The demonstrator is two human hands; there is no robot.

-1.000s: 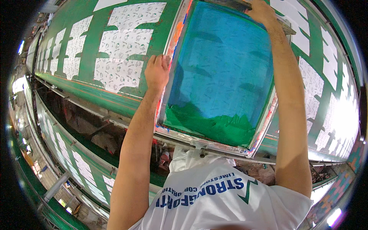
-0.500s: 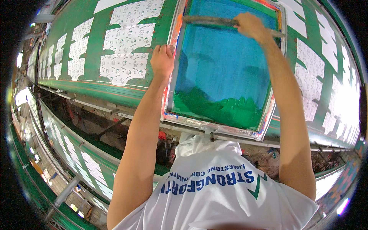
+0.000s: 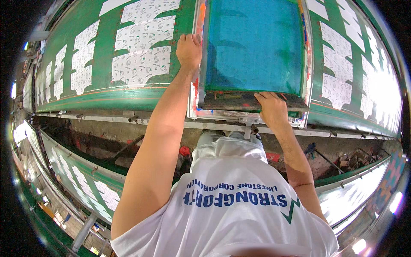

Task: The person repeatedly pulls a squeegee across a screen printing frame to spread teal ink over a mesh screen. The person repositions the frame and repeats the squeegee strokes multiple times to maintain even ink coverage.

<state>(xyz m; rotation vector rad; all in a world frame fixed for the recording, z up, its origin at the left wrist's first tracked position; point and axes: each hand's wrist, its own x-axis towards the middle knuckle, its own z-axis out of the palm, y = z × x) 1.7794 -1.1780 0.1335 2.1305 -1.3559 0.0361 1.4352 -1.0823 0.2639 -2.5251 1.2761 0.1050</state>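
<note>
My left hand (image 3: 189, 50) is closed on the left rim of the screen printing frame (image 3: 310, 55), partway up its side. Inside the frame stretches a blue mesh (image 3: 257, 60), through which pale cut-out shapes show faintly. Across the near end of the mesh lies a long, dark, ink-stained squeegee (image 3: 231, 100). My right hand (image 3: 272, 109) grips it right of its middle, fingers bent over the top edge. Most of the green ink is hidden at the near end; a little green shows by the squeegee's right end.
Rows of white printed fabric pieces (image 3: 143, 43) lie on the green table (image 3: 98, 96) left of the frame, with more pieces (image 3: 337, 64) to its right. A metal rail (image 3: 171, 124) with small pegs runs along the table's near edge. Another green table (image 3: 85, 182) stands behind at lower left.
My right hand has drawn the squeegee from the far part of the mesh to its near end. The green ink there is now mostly out of sight. My left hand stays on the frame.
</note>
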